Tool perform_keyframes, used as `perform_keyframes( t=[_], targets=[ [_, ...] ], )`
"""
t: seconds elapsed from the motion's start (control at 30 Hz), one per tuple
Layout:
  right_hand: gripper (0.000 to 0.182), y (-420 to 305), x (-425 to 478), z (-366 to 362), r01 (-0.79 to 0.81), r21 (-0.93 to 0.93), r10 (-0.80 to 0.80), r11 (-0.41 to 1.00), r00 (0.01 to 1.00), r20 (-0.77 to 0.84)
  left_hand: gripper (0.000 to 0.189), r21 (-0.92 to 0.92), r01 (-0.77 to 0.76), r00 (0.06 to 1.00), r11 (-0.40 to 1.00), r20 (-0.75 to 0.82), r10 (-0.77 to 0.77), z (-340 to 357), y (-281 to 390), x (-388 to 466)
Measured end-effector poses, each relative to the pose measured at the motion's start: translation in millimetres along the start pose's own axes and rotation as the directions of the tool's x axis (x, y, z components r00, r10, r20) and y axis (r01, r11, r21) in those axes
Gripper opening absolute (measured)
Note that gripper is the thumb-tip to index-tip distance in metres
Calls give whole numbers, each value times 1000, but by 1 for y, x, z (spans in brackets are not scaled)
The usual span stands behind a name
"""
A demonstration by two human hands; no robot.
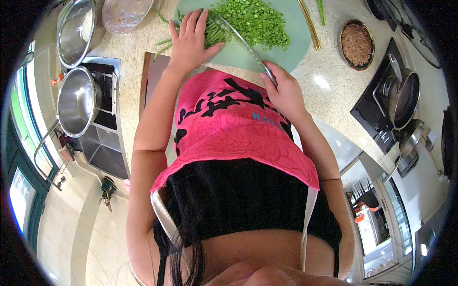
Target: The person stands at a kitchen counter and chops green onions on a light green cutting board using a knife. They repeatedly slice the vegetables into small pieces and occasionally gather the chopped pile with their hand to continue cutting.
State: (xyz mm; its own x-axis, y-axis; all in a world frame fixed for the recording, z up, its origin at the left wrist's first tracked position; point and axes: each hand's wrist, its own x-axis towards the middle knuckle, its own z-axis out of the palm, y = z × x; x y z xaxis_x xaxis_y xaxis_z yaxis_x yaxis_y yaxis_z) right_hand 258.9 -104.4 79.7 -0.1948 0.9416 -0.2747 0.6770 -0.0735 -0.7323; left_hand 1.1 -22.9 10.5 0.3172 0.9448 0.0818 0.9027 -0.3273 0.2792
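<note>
My left hand [191, 43] presses down on a bunch of long green beans [214, 35], fingers spread over it and thumb along its near side. Uncut bean ends stick out to the left, past the edge of a pale green cutting board [247, 59]. In my right hand [285, 89] is a kitchen knife [247, 45], gripped by its handle. Its blade slants up and left, with the tip by the bunch's cut ends. Beyond the blade lies a heap of finely chopped green beans [256, 23] on the board.
Golden chopsticks [309, 25] and a single green bean [321, 12] lie right of the board. A bowl of minced meat [357, 44] stands near the stove, which bears a frying pan [404, 98]. At left, steel bowls [77, 102] stand by the sink [103, 146], near a plastic-wrapped dish [125, 14].
</note>
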Motion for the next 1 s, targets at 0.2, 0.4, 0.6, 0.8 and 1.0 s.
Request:
perform_keyframes(
  t=[0.2, 0.4, 0.6, 0.8, 1.0],
  targets=[
    [28, 0, 5, 24, 6, -17, -7, 1000, 1000, -19, 99, -101, -64, 996, 993, -63, 58, 2, -6, -1],
    [28, -10, 8, 42, -9, -46, 7, 999, 998, -61, 96, -116, -95, 989, 989, -124, 80, 7, -5, -1],
    [30, -12, 12, 42, -4, -102, -4, 995, 996, -84, 99, -137, -37, 999, 990, -29, 33, 0, -4, -5],
    [30, -18, 12, 41, 0, -75, -7, 997, 995, -95, 83, -189, -47, 992, 981, -125, 24, -6, 0, -2],
    [29, -25, 9, 41, 26, -84, -33, 996, 995, -93, 39, -214, 189, 900, 958, -354, -256, 24, 21, 4]
  ],
)
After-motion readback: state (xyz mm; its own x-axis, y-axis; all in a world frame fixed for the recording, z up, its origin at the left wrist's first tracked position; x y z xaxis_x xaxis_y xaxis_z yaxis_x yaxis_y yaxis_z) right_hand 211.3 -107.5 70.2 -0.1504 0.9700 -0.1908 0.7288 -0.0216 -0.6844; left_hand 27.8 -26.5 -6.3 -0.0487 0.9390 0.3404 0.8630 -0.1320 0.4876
